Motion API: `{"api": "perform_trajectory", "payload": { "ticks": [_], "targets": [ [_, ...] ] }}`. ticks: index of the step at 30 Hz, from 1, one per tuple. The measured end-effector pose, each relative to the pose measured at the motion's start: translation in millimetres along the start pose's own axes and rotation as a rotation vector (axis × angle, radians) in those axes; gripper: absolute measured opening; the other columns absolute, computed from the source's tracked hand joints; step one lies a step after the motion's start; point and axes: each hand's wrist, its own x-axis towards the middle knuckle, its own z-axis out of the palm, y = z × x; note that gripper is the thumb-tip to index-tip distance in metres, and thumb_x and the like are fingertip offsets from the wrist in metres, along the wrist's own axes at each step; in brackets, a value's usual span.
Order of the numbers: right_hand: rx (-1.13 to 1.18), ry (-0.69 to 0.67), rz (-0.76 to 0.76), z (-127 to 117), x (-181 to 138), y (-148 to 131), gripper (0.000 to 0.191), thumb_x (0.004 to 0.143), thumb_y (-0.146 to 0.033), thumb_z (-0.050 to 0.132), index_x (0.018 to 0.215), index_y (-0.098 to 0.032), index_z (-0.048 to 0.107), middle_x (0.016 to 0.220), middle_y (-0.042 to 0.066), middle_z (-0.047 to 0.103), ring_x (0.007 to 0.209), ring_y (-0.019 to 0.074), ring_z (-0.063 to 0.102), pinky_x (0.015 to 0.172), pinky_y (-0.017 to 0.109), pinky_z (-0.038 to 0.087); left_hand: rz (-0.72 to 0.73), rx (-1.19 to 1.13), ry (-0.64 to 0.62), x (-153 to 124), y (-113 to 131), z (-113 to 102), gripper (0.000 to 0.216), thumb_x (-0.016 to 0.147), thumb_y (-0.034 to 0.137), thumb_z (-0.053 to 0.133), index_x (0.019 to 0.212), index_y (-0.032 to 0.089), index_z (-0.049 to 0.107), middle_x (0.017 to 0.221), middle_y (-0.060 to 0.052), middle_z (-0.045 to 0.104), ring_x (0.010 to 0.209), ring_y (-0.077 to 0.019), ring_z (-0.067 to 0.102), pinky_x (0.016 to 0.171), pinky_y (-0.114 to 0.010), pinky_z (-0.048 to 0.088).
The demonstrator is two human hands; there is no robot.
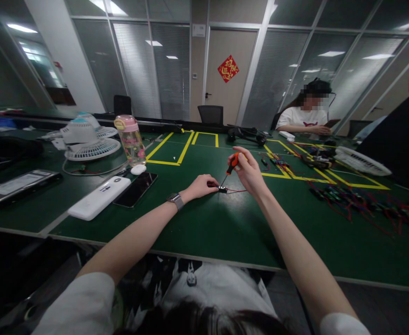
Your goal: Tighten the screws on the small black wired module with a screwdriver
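My right hand [249, 170] is closed around the orange and black handle of a screwdriver [233, 162]. The shaft slants down to the left, and its tip meets a small black and white component [222, 189] on the green table. Thin red and black wires [237, 190] run from the component to the right. At its left end, my left hand [202, 187] pinches the component between thumb and fingers, low over the tabletop. The exact spot where the tip touches is too small to make out.
Left of my hands lie a white power bank [99, 197], a dark phone [136, 189] and a pink-lidded bottle [130, 139]. White fans [89, 139] stand farther left. Circuit boards with wires [351, 197] spread over the right side. Across the table sits another person [305, 111].
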Motion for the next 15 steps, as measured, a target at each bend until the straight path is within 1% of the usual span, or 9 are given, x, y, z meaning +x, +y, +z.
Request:
{"api": "perform_trajectory", "payload": {
  "ticks": [4,7,11,15],
  "targets": [
    [0.07,0.009,0.012,3.3,0.1,2.5,0.032,0.083,-0.056,0.075,0.096,-0.029,0.065,0.087,0.0,0.07,0.083,0.0163,0.066,0.08,0.033,0.056,-0.002,-0.009,-0.005,0.2,0.7,-0.4,0.014,0.088,0.023,0.075,0.098,0.016,0.081,0.098,-0.007,0.075,0.092,-0.0207,0.068,0.085,-0.029,0.05],
    [0.038,0.027,0.01,5.8,-1.1,2.4,0.034,0.082,-0.058,0.075,0.093,-0.028,0.065,0.084,-0.001,0.067,0.079,0.0158,0.064,0.075,0.03,0.055,0.0,-0.002,-0.006,1.0,-0.2,0.2,0.014,0.088,0.023,0.075,0.098,0.016,0.081,0.098,-0.007,0.076,0.093,-0.0211,0.068,0.086,-0.03,0.049],
    [-0.045,0.017,-0.039,7.0,-3.3,-0.7,0.033,0.081,-0.056,0.077,0.093,-0.027,0.067,0.077,-0.002,0.061,0.073,0.0154,0.061,0.065,0.028,0.053,0.002,0.004,-0.005,1.0,-1.4,0.4,0.015,0.088,0.025,0.075,0.099,0.017,0.081,0.099,-0.007,0.076,0.093,-0.0213,0.068,0.085,-0.03,0.05],
    [-0.001,-0.007,0.0,7.4,-2.6,-1.2,0.037,0.082,-0.059,0.076,0.102,-0.029,0.068,0.087,0.0,0.068,0.08,0.0163,0.065,0.065,0.027,0.052,0.005,0.002,-0.006,0.3,-1.0,-0.3,0.015,0.089,0.025,0.075,0.099,0.017,0.081,0.099,-0.006,0.076,0.092,-0.021,0.068,0.086,-0.03,0.05]
  ]
}}
